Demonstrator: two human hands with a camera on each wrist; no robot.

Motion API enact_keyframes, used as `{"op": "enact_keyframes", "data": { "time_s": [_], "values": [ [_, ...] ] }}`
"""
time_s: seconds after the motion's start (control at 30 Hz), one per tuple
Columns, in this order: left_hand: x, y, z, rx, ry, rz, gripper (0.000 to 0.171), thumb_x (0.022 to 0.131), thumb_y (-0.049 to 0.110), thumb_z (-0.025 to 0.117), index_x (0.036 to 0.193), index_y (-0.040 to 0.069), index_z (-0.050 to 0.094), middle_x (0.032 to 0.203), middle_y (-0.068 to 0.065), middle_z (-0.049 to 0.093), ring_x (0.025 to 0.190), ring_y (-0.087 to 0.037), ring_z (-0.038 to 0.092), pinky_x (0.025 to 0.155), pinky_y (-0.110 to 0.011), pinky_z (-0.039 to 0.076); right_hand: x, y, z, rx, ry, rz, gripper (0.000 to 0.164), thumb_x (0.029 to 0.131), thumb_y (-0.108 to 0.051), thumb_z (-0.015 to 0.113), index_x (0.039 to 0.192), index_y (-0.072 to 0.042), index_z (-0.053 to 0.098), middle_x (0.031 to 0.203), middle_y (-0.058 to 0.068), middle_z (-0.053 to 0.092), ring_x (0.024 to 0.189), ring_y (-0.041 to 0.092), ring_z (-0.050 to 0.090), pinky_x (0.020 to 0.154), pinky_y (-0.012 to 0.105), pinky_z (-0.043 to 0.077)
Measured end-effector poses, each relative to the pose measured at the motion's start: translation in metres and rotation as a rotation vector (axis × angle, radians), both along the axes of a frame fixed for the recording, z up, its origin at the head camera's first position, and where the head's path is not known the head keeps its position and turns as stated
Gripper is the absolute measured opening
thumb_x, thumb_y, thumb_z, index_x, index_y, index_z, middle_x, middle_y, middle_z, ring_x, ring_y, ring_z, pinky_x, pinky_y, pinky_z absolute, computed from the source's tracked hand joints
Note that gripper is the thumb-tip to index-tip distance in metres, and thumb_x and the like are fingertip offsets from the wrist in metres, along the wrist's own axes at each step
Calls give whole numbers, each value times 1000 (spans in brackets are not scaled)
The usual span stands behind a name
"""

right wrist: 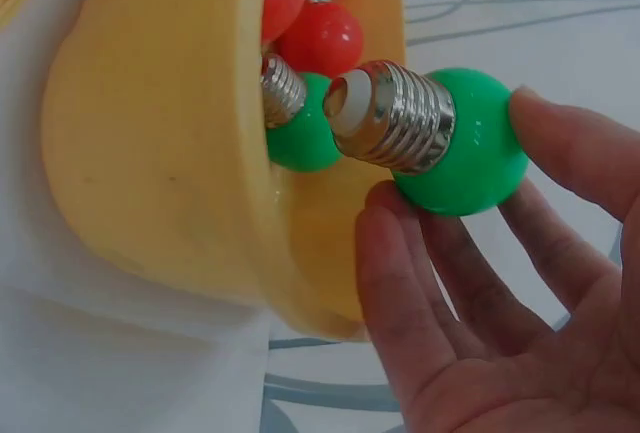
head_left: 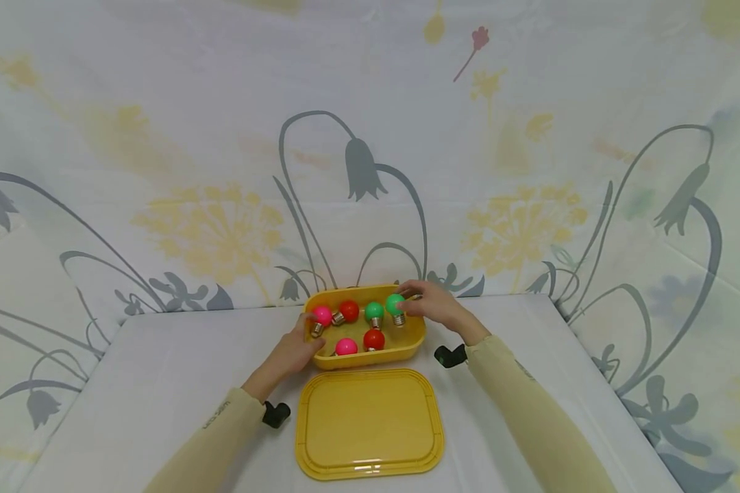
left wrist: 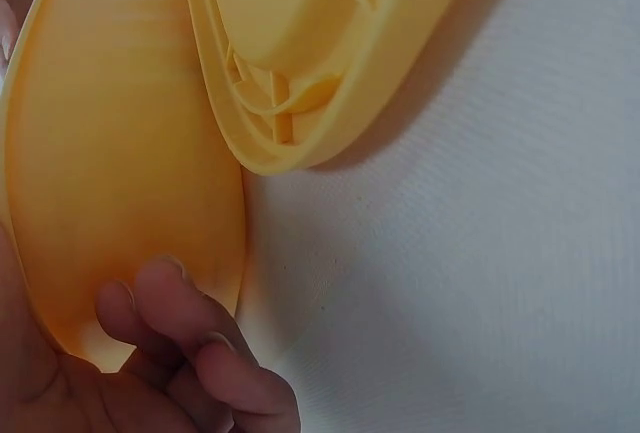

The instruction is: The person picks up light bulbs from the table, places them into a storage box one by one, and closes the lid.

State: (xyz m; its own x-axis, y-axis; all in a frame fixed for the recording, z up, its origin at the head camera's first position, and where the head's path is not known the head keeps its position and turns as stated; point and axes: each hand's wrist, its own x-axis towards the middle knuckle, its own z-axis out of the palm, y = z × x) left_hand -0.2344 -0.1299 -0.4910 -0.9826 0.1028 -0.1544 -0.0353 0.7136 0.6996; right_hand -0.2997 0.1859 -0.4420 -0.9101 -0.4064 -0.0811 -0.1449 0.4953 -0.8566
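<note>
My right hand [head_left: 436, 302] pinches a green light bulb [right wrist: 478, 143] between thumb and fingertips, over the right end of a yellow tub [head_left: 370, 359]. The bulb's silver screw base points toward the tub in the right wrist view. My left hand [head_left: 290, 352] grips the tub's left end, its thumb over the rim; in the left wrist view its curled fingers [left wrist: 175, 303] overlap the yellow wall. In the tub lie another green bulb [head_left: 374, 311], two red bulbs [head_left: 349, 310] and two pink bulbs [head_left: 346, 346], all with screw bases.
A flat yellow lid or tray [head_left: 370, 424] lies on the white tabletop [head_left: 179, 383] just in front of the tub. Behind the table hangs a flower-printed cloth [head_left: 370, 226]. Small black devices [head_left: 277, 415] sit at both wrists.
</note>
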Motion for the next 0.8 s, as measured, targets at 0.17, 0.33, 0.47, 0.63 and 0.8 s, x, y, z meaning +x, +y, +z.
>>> {"op": "enact_keyframes", "data": {
  "time_s": [0.17,0.33,0.47,0.63,0.8],
  "values": [
    [1,0,0,12,-3,-1,56,97,28,58,145,13,34,132,-26,56,100,-36,58,98,-56,45,-10,-11,1,7,-62,25,33,93,-22,69,122,-9,64,125,12,61,104,24,64,90,37,54],
    [1,0,2,14,-9,1,55,96,27,58,144,13,34,128,-26,58,97,-36,58,96,-55,47,-17,-21,-1,-20,-111,61,35,94,-21,67,125,-6,62,124,13,61,105,25,63,92,37,53],
    [1,0,3,12,-13,-1,55,96,27,58,143,12,34,122,-25,60,94,-36,58,94,-54,48,-23,-25,-3,-19,-160,94,37,94,-19,67,126,-2,60,122,14,62,103,25,63,94,41,52],
    [2,1,5,19,-26,3,57,96,27,58,145,13,33,123,-24,59,95,-35,58,94,-53,48,-31,-29,0,7,-255,117,39,92,-16,67,126,0,58,121,15,61,102,27,63,97,46,50],
    [1,0,5,21,-24,3,57,97,27,58,146,12,33,126,-26,58,96,-35,58,94,-53,47,-35,-32,6,64,-278,143,39,89,-16,68,124,1,59,119,15,61,100,26,63,97,46,50]
  ]
}}
